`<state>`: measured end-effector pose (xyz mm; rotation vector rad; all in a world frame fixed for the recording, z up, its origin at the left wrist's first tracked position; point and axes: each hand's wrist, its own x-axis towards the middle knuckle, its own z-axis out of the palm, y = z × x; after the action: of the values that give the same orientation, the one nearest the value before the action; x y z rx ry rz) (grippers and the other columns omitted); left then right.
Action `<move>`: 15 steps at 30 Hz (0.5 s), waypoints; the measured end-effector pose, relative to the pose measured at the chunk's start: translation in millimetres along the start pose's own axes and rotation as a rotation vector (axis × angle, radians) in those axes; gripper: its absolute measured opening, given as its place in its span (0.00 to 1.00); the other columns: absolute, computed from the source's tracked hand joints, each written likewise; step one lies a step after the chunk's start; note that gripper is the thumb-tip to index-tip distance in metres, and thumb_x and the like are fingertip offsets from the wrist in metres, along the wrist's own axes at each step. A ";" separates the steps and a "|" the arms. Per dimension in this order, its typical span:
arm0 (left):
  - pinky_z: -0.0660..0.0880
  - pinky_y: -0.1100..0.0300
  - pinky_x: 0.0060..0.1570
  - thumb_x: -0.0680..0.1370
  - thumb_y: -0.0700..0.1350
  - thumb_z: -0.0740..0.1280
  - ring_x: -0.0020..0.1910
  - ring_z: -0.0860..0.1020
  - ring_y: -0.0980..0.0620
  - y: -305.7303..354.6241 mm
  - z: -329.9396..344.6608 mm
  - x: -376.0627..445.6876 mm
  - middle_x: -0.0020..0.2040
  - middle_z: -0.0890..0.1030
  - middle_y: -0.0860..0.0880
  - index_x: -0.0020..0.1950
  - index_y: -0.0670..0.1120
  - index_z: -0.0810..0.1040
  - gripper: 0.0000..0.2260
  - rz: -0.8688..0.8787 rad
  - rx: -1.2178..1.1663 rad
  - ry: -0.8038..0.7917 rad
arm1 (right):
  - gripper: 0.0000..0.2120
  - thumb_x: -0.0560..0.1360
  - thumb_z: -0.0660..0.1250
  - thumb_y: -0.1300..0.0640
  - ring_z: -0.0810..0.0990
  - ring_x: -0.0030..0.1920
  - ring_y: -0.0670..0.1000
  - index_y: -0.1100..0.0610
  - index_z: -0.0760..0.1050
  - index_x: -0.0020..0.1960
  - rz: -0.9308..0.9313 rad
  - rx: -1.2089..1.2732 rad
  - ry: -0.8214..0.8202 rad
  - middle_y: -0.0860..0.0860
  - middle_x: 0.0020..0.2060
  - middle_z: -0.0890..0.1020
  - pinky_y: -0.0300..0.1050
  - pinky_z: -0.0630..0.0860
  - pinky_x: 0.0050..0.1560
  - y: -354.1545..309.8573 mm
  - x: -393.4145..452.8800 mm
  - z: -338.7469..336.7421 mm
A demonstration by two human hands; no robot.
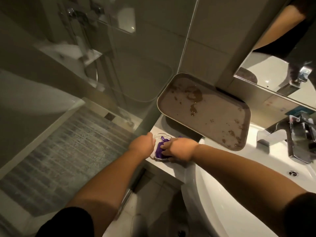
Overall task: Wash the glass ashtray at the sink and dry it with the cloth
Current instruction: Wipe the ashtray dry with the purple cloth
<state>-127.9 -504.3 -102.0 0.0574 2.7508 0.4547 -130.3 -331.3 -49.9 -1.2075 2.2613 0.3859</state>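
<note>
A person's left hand [142, 144] steadies a glass ashtray [158, 137] on the white counter [168, 165] while the right hand [179, 149] presses a purple cloth [159, 150] into it, apparently bunched; a stained brown tray [205, 108] leans nearby.

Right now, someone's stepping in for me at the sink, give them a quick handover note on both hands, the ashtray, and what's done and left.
Left hand: holds the ashtray by its left rim, steadying it on the counter left of the basin.
Right hand: presses the purple cloth into the ashtray, fingers curled on it.
Done: ashtray is out of the basin, so washing looks finished; drying is under way.
Left: finish wiping, then set ashtray and cloth down.
Note: the brown tray behind, leaning over the counter, has wet spots.
</note>
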 end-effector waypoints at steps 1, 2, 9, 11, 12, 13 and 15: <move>0.68 0.53 0.39 0.83 0.50 0.52 0.50 0.79 0.38 -0.6 0.9 1.4 0.53 0.80 0.39 0.57 0.42 0.70 0.14 0.001 0.018 0.005 | 0.22 0.79 0.67 0.54 0.70 0.69 0.59 0.50 0.70 0.72 -0.004 -0.008 -0.005 0.50 0.74 0.68 0.53 0.70 0.68 0.9 0.6 0.0; 0.68 0.52 0.38 0.83 0.48 0.53 0.50 0.79 0.37 -0.4 2.1 2.5 0.52 0.81 0.39 0.56 0.42 0.69 0.12 -0.005 0.042 0.012 | 0.22 0.79 0.66 0.54 0.70 0.69 0.59 0.50 0.69 0.72 0.002 -0.004 -0.006 0.50 0.74 0.68 0.53 0.70 0.68 1.3 0.4 1.0; 0.69 0.51 0.39 0.80 0.39 0.55 0.52 0.80 0.37 11.2 6.9 -4.1 0.54 0.81 0.38 0.58 0.40 0.68 0.08 -0.116 0.069 0.006 | 0.14 0.81 0.63 0.54 0.78 0.60 0.57 0.54 0.77 0.64 0.368 0.380 0.145 0.53 0.61 0.79 0.50 0.75 0.61 -47.3 7.2 11.4; 0.70 0.51 0.41 0.79 0.39 0.56 0.53 0.79 0.38 13.4 7.9 -8.1 0.56 0.80 0.38 0.60 0.40 0.69 0.10 -0.171 0.034 0.004 | 0.10 0.79 0.65 0.57 0.80 0.53 0.55 0.55 0.80 0.59 0.484 0.439 0.232 0.53 0.55 0.81 0.49 0.77 0.55 -64.5 13.0 13.3; 0.72 0.51 0.43 0.79 0.39 0.56 0.54 0.79 0.38 14.5 8.1 -10.4 0.56 0.80 0.39 0.60 0.40 0.69 0.11 -0.202 0.006 0.006 | 0.09 0.78 0.66 0.59 0.80 0.51 0.55 0.55 0.80 0.58 0.519 0.446 0.260 0.53 0.53 0.82 0.48 0.78 0.54 -69.1 15.1 14.4; 0.73 0.51 0.45 0.79 0.39 0.56 0.55 0.79 0.38 15.5 8.2 -12.6 0.57 0.80 0.39 0.61 0.40 0.70 0.11 -0.232 -0.028 0.006 | 0.10 0.77 0.67 0.60 0.80 0.51 0.55 0.55 0.80 0.58 0.538 0.444 0.273 0.54 0.52 0.82 0.48 0.78 0.54 -71.5 16.4 15.0; 0.74 0.50 0.48 0.81 0.41 0.56 0.57 0.78 0.38 16.3 8.0 -15.9 0.59 0.79 0.39 0.61 0.39 0.70 0.12 -0.289 -0.099 0.002 | 0.12 0.77 0.68 0.60 0.80 0.53 0.55 0.55 0.80 0.59 0.525 0.451 0.293 0.52 0.54 0.82 0.48 0.78 0.57 -69.6 15.5 15.8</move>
<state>-110.5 -488.0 -98.6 -0.3606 2.6743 0.5074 -74.3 -372.9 -71.6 -0.4564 2.7100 -0.1295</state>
